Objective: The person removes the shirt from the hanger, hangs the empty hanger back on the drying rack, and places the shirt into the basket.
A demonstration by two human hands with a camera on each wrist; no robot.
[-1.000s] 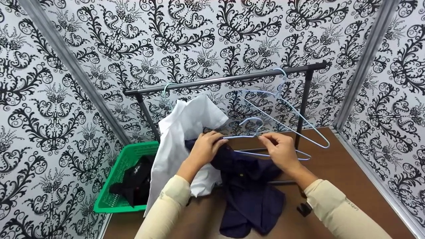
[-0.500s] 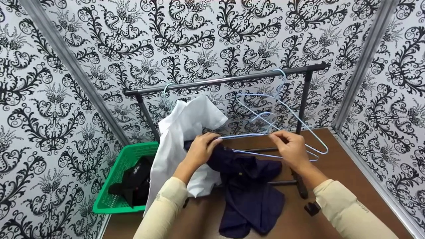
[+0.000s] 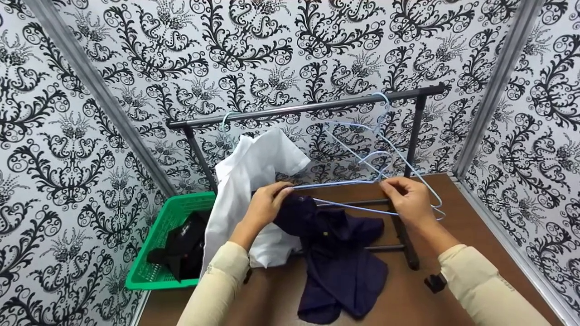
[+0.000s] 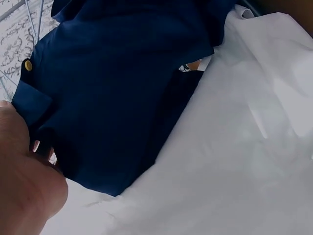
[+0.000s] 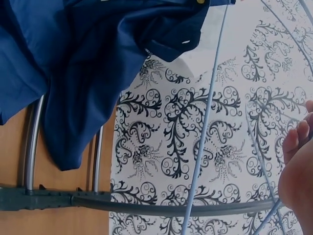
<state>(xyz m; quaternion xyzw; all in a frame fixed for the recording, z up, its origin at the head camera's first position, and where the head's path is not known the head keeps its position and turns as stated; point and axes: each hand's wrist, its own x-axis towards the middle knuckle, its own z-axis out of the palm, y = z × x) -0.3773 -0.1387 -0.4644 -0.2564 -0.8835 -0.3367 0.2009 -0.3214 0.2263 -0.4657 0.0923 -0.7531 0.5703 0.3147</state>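
My left hand (image 3: pixel 267 202) grips the navy shirt (image 3: pixel 342 267) at its upper left, by the bar of a light-blue wire hanger (image 3: pixel 337 184). In the left wrist view the navy cloth (image 4: pixel 112 98), with a yellow button, spreads beside that hand (image 4: pixel 29 171). My right hand (image 3: pixel 410 199) pinches the same hanger just below its hook. The hanger's left end is hidden at the left hand and shirt, while its lower bar runs bare to the right. The right wrist view shows this bar (image 5: pixel 208 107) beside the hanging shirt (image 5: pixel 93 63).
Behind the hands stands a dark clothes rack (image 3: pixel 312 107) on a brown table (image 3: pixel 453 235). A white shirt (image 3: pixel 247 181) hangs at its left, overlapped by the navy one. A second blue hanger (image 3: pixel 410 165) hangs bare at the right. A green basket (image 3: pixel 149 267) holds black clothing (image 3: pixel 188 244).
My right hand has moved right with the hanger, baring more of its bars. My left hand has shifted slightly left with the navy shirt's upper part.
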